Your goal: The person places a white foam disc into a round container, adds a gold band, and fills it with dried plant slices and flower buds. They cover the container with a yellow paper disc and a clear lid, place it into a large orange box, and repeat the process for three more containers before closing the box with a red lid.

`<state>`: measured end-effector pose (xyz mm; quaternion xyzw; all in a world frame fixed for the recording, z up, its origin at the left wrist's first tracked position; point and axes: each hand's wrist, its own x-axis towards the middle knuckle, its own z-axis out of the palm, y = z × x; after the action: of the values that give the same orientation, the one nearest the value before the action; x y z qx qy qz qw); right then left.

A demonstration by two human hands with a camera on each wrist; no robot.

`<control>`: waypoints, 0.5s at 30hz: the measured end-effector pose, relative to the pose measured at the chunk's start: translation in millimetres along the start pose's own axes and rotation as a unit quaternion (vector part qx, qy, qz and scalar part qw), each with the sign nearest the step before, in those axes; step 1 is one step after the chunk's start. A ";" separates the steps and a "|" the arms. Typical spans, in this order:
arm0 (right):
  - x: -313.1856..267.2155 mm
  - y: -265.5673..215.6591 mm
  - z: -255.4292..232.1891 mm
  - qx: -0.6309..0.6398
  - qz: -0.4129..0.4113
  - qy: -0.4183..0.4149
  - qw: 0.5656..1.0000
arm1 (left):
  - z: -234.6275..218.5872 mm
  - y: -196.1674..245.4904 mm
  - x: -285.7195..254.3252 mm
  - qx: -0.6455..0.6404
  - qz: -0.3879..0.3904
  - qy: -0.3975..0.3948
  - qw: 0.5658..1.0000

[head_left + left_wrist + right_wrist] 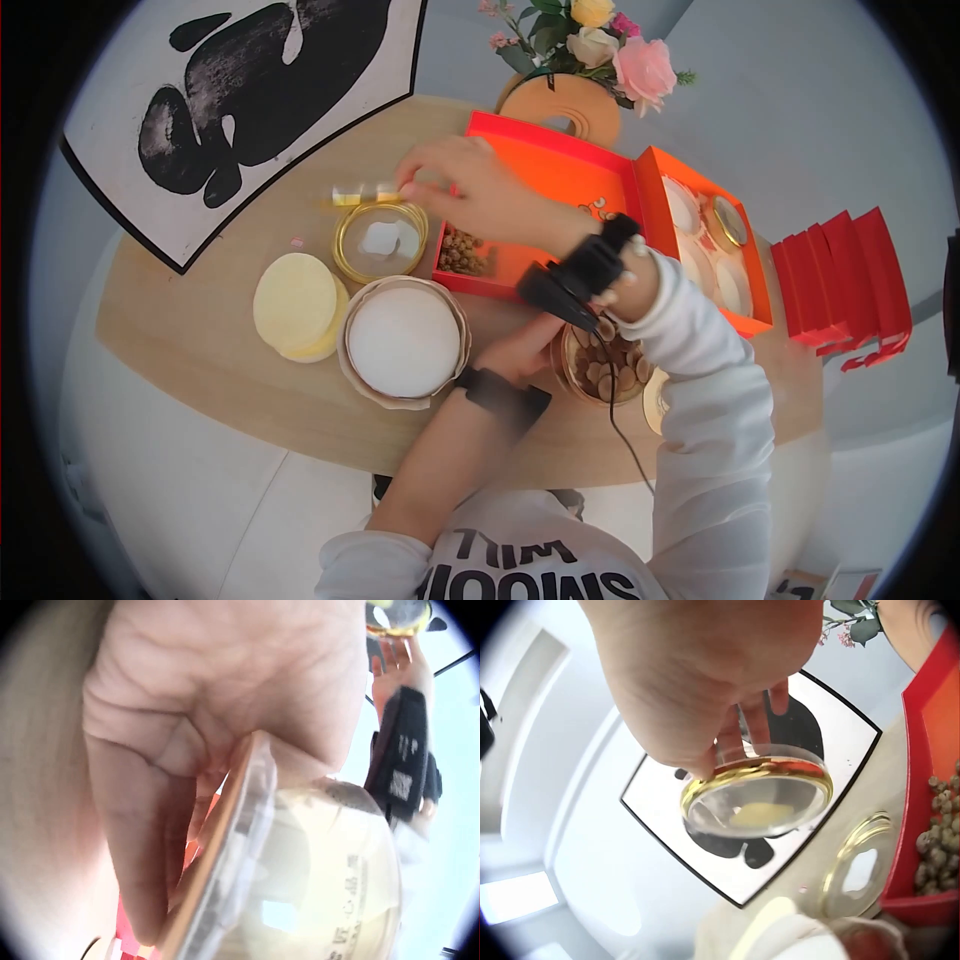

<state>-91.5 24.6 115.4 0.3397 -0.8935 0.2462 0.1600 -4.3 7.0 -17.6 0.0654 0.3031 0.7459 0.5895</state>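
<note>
In the head view, my right hand (465, 190) reaches left over the table. It pinches a clear round lid (757, 787) with a shiny gold rim, tilted in the air. Another gold-rimmed lid (380, 243) lies on the table below it. My left hand (520, 350) grips the left side of a round container of brown slices (605, 375) near the front edge; the right forearm partly covers it. From the left wrist, the hand's thumb lies along the tan edge of a clear container (315, 877) with printed characters.
A red box (560, 160) with brown nuggets stands behind the hands, beside an orange box (758, 300) of round containers. Left of my left hand are a white-topped round container (405, 340) and stacked pale yellow discs (297, 305). Flowers (640, 70) and red packets (840, 280) stand farther off.
</note>
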 end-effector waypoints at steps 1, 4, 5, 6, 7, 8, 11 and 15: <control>-8.0 -4.4 -10.7 0.120 0.068 0.015 0.990 | 9.3 4.9 -10.3 0.017 0.016 0.006 1.000; -42.7 -27.3 -52.6 0.357 0.126 0.144 0.914 | 10.7 9.1 -10.6 0.012 0.024 -0.057 0.998; -56.3 -36.8 -68.7 0.430 0.145 0.190 0.870 | 9.5 10.3 -7.8 0.001 0.020 -0.092 0.996; -71.7 -44.5 -82.6 0.500 0.162 0.235 0.818 | 9.8 10.9 -7.2 -0.001 0.025 -0.096 0.995; -88.7 -49.4 -93.0 0.536 0.183 0.258 0.783 | 10.1 11.5 -7.0 -0.003 0.030 -0.100 0.994; -105.3 -54.0 -102.3 0.571 0.203 0.280 0.745 | 9.4 11.9 -7.6 -0.004 0.036 -0.105 0.994; -154.6 -59.1 -126.2 0.596 0.324 0.258 0.688 | 8.8 14.3 -11.0 -0.032 0.040 -0.109 0.993; -192.5 -54.0 -117.7 0.533 0.483 0.224 0.658 | 11.7 16.0 -10.7 -0.047 0.055 -0.119 0.990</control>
<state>97.8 155.9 143.5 -0.1779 -0.5844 0.7917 0.0055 -9.3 -0.4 3.1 0.1423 0.1910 0.7775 0.5820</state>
